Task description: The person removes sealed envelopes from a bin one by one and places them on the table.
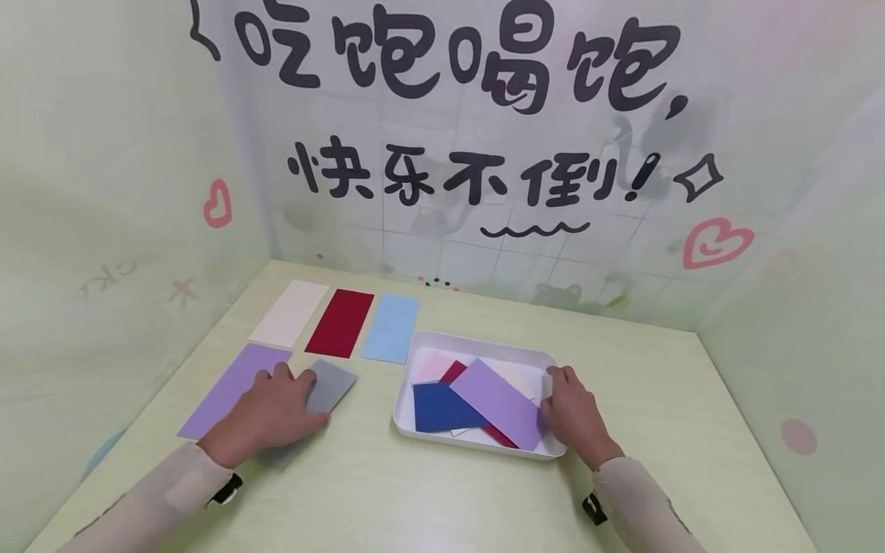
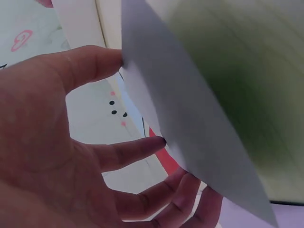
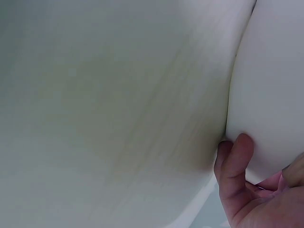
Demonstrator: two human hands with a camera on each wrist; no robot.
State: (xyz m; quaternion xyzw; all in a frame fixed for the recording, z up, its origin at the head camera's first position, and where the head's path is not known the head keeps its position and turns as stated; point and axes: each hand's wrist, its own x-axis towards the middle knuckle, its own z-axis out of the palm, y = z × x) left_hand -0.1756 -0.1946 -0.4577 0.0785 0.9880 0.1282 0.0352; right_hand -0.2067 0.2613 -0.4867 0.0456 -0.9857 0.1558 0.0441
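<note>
My left hand [image 1: 276, 407] holds a grey card [image 1: 330, 388] by its edges, just right of a purple card [image 1: 238, 388] on the table. In the left wrist view the grey card [image 2: 161, 99] stands at a slant, with the thumb at one end and the other fingers spread along its edge. My right hand [image 1: 576, 411] grips the right rim of a white tray [image 1: 415, 442]; in the right wrist view its fingers [image 3: 237, 156] curl against the tray's outer wall. Inside the tray lie a purple card [image 1: 494, 399], a blue card [image 1: 442, 407] and several more, overlapping.
Along the back left of the table [image 1: 442, 507] lie a cream card [image 1: 289, 313], a dark red card [image 1: 340, 322] and a light blue card [image 1: 391, 327], side by side. Printed curtains [image 1: 442, 253] enclose the table at the back and both sides.
</note>
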